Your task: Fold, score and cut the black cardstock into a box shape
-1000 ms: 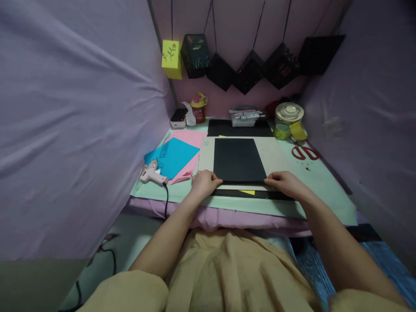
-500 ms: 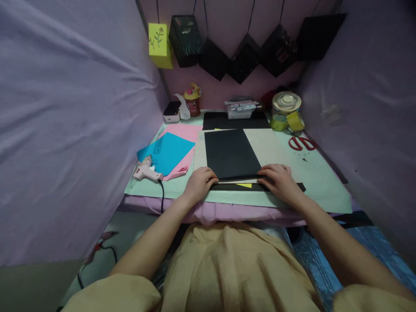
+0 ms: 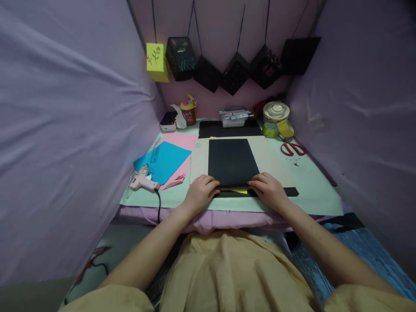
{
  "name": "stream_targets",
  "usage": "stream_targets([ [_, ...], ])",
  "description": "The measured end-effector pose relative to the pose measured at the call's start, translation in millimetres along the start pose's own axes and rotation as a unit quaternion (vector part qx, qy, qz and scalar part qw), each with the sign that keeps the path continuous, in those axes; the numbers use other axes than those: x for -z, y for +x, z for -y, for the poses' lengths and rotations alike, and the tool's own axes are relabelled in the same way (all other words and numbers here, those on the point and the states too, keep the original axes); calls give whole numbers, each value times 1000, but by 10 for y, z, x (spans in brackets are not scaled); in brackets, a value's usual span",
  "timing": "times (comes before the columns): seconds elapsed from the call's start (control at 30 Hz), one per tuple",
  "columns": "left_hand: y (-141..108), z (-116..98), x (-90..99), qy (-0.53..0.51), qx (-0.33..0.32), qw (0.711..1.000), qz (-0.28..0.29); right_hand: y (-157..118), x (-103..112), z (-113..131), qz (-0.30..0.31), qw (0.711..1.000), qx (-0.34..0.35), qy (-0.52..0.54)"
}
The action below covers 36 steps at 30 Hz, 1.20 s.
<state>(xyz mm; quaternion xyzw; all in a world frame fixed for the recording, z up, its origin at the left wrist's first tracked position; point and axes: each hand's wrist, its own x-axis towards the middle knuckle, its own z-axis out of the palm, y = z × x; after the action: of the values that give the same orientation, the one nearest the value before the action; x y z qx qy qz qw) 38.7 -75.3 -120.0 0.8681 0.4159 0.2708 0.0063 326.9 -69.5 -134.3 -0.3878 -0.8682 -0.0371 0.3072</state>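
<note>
A sheet of black paper [image 3: 232, 162] lies on a larger cream board [image 3: 268, 164] on the table. My left hand [image 3: 201, 190] pinches the sheet's near left corner, thumb and fingers closed together at the edge. At its near right corner my right hand [image 3: 268, 188] grips the same edge, the fingertips pressed together. Just under that edge, a bit of yellow paper [image 3: 239, 190] and a black strip [image 3: 290, 191] show. The strip runs behind both hands, so its middle is partly hidden.
Blue paper [image 3: 169, 161], pink paper [image 3: 183, 139] and a corded glue gun [image 3: 144, 180] lie on the left. Red-handled scissors [image 3: 293, 149] and tape rolls [image 3: 276, 112] are at right. Pens fill a clear box [image 3: 234, 122] at the back; black boxes [image 3: 235, 76] hang above.
The camera view has tilted up, so the table sits lower. My right hand has moved a little inward, and the black sheet lies straighter on the board. Both hands keep its near edge.
</note>
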Motion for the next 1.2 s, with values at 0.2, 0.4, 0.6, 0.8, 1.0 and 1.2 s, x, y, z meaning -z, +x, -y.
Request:
stream_targets([
  [0.2, 100, -54, -87, 65, -23, 997, 38, 9, 4, 13, 31, 999, -30, -14],
  [0.4, 101, -29, -98, 77, -13, 995, 60, 101, -13, 117, 69, 997, -36, -26],
  [0.6, 156, -122, -8, 99, 21, 989, 106, 243, 5, 149, 128, 990, -67, 0],
  [0.8, 274, -200, 60, 49, 103, 984, 138, 371, 91, 160, 187, 975, -120, 28],
  [1.0, 459, -106, 117, -24, 202, 958, 201, 576, 113, 100, 305, 927, -212, 44],
  [1.2, 629, -29, 180, -27, 230, 938, 256, 788, 85, 6, 378, 897, -227, 35],
])
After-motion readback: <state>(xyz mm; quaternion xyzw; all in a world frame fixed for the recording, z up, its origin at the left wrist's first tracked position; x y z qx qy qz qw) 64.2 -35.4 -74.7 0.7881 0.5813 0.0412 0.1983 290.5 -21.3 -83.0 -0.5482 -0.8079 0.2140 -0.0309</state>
